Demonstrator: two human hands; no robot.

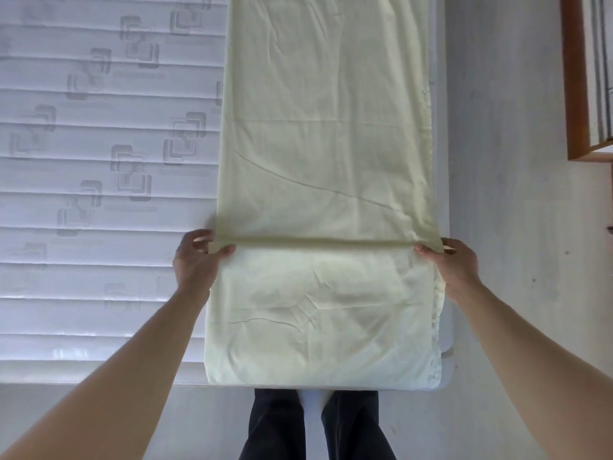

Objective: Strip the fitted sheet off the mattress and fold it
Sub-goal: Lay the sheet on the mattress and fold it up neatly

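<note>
A pale yellow fitted sheet [326, 134], folded into a long narrow strip, lies along the right side of the bare white mattress [99, 161]. Its near end is doubled over toward me, forming a fold line across the strip between my hands. My left hand [195, 260] pinches the left end of that fold, thumb on top. My right hand [454, 260] pinches the right end at the mattress edge. The far end of the strip runs out of view at the top.
The mattress's quilted top with square patterns spreads to the left. A light floor [504, 161] runs along the right, with a wooden-framed piece of furniture [577, 94] at the far right. My dark-trousered legs [315, 426] stand at the mattress's near edge.
</note>
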